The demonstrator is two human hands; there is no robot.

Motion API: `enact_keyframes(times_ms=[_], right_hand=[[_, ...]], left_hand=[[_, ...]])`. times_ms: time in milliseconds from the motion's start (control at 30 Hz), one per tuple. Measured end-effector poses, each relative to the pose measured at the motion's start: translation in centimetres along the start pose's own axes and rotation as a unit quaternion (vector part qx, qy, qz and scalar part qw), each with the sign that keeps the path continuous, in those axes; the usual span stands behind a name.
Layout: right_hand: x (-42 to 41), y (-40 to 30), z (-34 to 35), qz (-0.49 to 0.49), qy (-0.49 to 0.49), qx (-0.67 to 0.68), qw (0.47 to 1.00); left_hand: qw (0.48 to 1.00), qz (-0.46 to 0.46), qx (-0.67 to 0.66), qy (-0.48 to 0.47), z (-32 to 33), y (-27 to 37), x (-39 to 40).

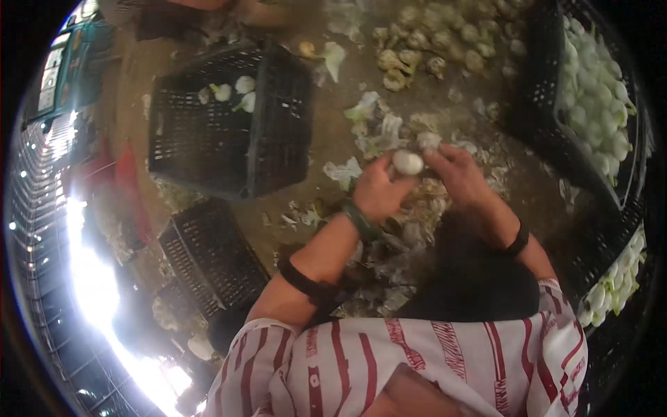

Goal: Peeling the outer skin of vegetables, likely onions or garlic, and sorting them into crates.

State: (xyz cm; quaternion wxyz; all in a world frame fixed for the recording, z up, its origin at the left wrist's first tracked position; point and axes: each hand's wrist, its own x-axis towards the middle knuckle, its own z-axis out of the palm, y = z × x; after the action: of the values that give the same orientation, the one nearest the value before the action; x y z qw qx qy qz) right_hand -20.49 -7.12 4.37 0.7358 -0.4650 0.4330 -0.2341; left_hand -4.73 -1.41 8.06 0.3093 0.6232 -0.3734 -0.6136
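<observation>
A smooth white peeled bulb (408,162), an onion or garlic, is held in my left hand (379,188) between thumb and fingers. Close beside it, my right hand (457,169) has its thumb and forefinger together at a pale crumpled piece (429,140). That piece looks like papery skin, though blur hides its detail. Beneath both hands lies a heap of dry skins (391,266), and green-white leafy scraps (363,108) are scattered just beyond them.
Ahead lie piled unpeeled bulbs (443,39). A black plastic crate (281,130) at left holds several white bulbs (245,84); a smaller crate (208,260) stands nearer. At right are a crate full of white bulbs (599,104) and more bulbs (615,281). Another person's arm (203,3) shows above.
</observation>
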Motion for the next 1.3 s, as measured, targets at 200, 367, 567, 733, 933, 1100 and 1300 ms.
enact_keyframes(times_ms=[200, 367, 567, 733, 933, 1100, 1300], right_hand=[[-0.1, -1.8, -2.8, 0.054, -0.046, -0.530, 0.845], [-0.1, -1.1, -4.5, -0.055, -0.089, -0.551, 0.828], [0.3, 0.2, -1.5, 0.011, -0.036, 0.158, 0.987], [1.4, -1.9, -6.5, -0.027, 0.063, 0.481, 0.874], [4.7, -2.8, -7.0, 0.038, 0.391, 0.199, 0.898], [9.0, 3.4, -8.6, 0.207, 0.365, -0.416, 0.807], [8.9, 3.5, -10.6, 0.051, 0.438, -0.324, 0.837]], left_hand=[[0.973, -0.051, -0.206, -0.093, -0.2, 1.3, -1.2], [0.992, 0.046, -0.113, -0.042, -1.2, 0.2, -0.7], [0.970, 0.016, 0.243, 0.010, 1.2, 2.8, 0.3], [0.969, -0.010, 0.216, 0.117, -1.2, 2.3, 1.4], [0.979, -0.068, 0.112, 0.153, -3.2, -3.4, 1.5], [0.980, -0.080, 0.157, 0.095, -2.2, -3.5, 1.0], [0.990, -0.120, 0.070, 0.027, -2.0, -3.0, 0.2]])
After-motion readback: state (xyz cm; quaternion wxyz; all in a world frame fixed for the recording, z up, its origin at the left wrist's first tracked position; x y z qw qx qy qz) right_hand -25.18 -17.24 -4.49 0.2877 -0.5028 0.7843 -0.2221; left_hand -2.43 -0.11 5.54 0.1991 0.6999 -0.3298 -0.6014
